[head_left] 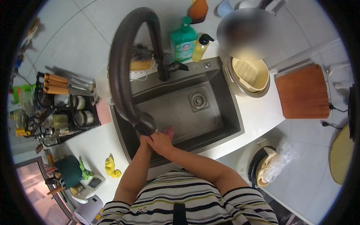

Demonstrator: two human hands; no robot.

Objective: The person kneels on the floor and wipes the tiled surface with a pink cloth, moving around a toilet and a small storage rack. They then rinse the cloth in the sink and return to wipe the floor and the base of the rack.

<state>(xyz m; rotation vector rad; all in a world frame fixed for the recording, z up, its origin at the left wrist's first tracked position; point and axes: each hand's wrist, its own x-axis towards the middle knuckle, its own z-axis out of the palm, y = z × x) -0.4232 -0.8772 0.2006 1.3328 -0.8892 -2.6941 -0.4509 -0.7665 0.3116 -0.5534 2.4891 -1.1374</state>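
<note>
Under the spout of a dark gooseneck faucet (121, 70), my hands meet over the near left part of a dark grey sink (239, 126). My right hand (160, 142) lies across my left hand (145, 139), touching it near the wrist. Pinkish fingers extend beyond them towards the basin; which hand they belong to is not plain. The spout and the overlap hide much of the left hand. No object shows between the hands. A square drain strainer (198, 101) sits in the basin floor.
Behind the sink stand a green bottle (184, 42), a yellow pump bottle (200, 50) and a sponge (140, 65) on a wire rack. Right are a cream colander (263, 69) in a metal bowl and a wooden cutting board (303, 92). A yellow cloth (112, 167) lies left.
</note>
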